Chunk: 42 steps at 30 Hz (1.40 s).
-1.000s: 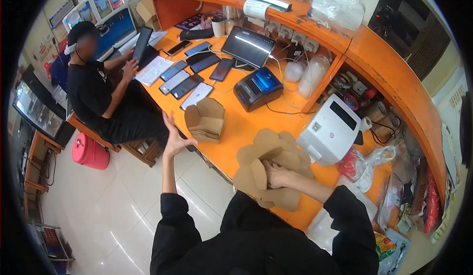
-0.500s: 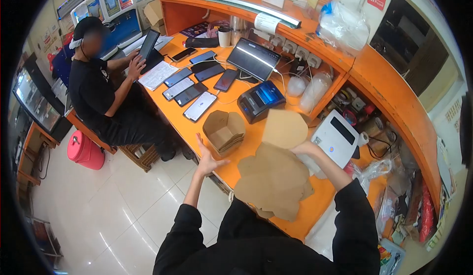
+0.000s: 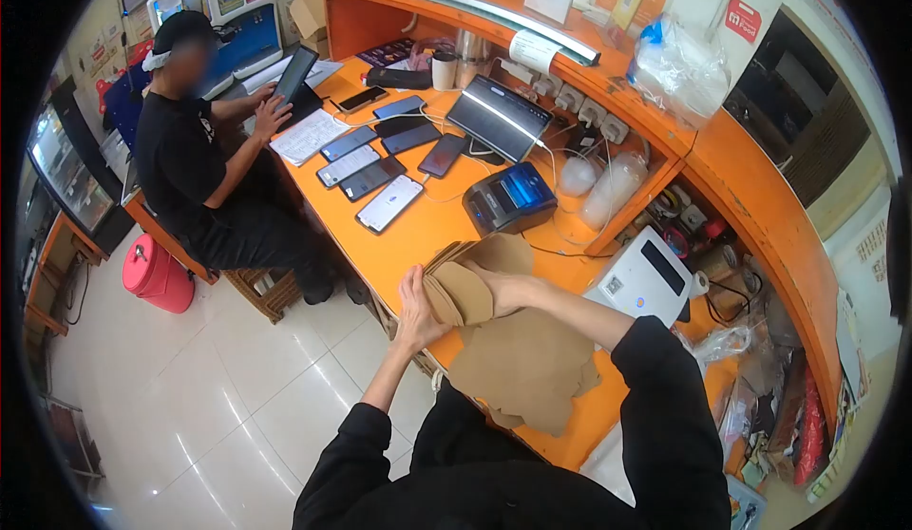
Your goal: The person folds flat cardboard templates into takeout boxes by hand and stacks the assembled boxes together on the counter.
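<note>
A nested stack of brown cardboard takeaway boxes (image 3: 443,304) sits tilted near the desk's front edge, its flaps standing up. My left hand (image 3: 414,312) is closed around the left side of the stack, thumb toward me. My right hand (image 3: 503,293) reaches in from the right and grips the top cardboard box (image 3: 467,293); its fingertips are hidden among the flaps. Under my right forearm lies a pile of flat brown box blanks (image 3: 522,369), spread unevenly at the desk's front edge.
Beyond the boxes stand a receipt printer (image 3: 509,198), a tablet (image 3: 498,117) and several phones (image 3: 389,204) with cables. A white device (image 3: 641,278) is at the right. A seated person (image 3: 190,150) holds a tablet at the left; a red bin (image 3: 159,274) stands on the floor.
My right hand has moved left, bringing a flat blank to the stack, where it is now bent inward. My left hand has closed from open onto the stack's side.
</note>
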Each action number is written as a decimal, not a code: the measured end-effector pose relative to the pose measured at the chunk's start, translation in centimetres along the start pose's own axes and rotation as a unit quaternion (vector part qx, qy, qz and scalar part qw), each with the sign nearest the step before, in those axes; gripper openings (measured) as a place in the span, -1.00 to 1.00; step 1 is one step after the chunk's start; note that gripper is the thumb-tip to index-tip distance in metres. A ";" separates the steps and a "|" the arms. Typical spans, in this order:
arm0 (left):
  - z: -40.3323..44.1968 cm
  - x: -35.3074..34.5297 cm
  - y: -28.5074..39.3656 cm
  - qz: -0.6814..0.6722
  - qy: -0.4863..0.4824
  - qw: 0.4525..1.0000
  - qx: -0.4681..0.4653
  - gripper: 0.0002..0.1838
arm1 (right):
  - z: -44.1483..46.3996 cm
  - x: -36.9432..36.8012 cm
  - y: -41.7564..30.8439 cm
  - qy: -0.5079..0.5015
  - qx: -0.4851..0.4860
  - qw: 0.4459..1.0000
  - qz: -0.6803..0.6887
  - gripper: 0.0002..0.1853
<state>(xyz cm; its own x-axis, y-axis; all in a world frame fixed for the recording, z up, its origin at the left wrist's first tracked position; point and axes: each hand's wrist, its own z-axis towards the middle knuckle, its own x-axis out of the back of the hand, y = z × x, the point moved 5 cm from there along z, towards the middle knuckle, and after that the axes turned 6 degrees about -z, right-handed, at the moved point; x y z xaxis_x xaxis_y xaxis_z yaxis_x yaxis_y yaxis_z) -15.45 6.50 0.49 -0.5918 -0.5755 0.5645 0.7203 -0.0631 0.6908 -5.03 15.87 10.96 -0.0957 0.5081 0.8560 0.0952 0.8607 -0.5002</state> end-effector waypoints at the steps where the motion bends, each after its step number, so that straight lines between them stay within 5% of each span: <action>1: -0.2 -0.1 0.3 -0.007 0.006 1.000 0.001 0.33 | -0.2 0.7 -1.4 -0.004 0.027 1.000 -0.001 -0.46; 4: -0.3 0.1 0.5 -0.014 0.006 1.000 -0.010 0.31 | 0.7 0.9 -1.7 -0.046 0.032 0.998 -0.025 -0.43; 7: 0.0 0.7 0.8 -0.033 -0.004 0.999 0.001 0.25 | 1.6 0.8 -0.5 -0.052 0.004 0.998 -0.046 -0.14; 12: -0.3 0.7 0.1 -0.048 -0.006 0.999 0.001 0.23 | 2.4 1.7 -1.3 -0.094 0.019 0.993 -0.064 -0.38; 15: -0.4 1.1 0.6 -0.052 -0.008 0.999 0.002 0.23 | 2.4 2.1 -0.7 -0.003 0.035 0.999 -0.016 -0.56; 23: 0.1 1.4 1.4 -0.067 -0.036 0.997 0.026 0.26 | 2.0 0.9 0.7 -0.067 -0.105 0.991 -0.059 -0.37; 28: 0.0 1.2 1.4 -0.031 -0.077 0.996 0.014 0.30 | 4.0 -0.6 0.3 -0.216 0.040 0.969 -0.117 -0.32; 34: -0.1 2.4 0.7 -0.010 -0.096 0.995 -0.006 0.34 | 3.8 1.2 1.1 -0.140 -0.016 0.988 -0.057 -0.28; 36: -0.5 2.6 0.6 -0.020 -0.099 0.995 0.009 0.34 | 2.2 2.4 0.6 -0.036 0.003 0.999 0.012 -0.32; 42: -0.6 2.5 1.6 -0.015 -0.098 0.995 0.026 0.34 | -2.9 0.5 -2.5 0.120 -0.122 0.985 -0.006 0.00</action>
<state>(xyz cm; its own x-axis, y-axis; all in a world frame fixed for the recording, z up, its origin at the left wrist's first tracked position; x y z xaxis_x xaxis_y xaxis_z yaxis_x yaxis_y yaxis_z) -15.53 4.42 2.76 -0.6756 -0.4033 0.6172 0.6845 -0.0320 0.7283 -2.48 13.89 13.05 0.1364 0.4504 0.8824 0.3341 0.8176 -0.4690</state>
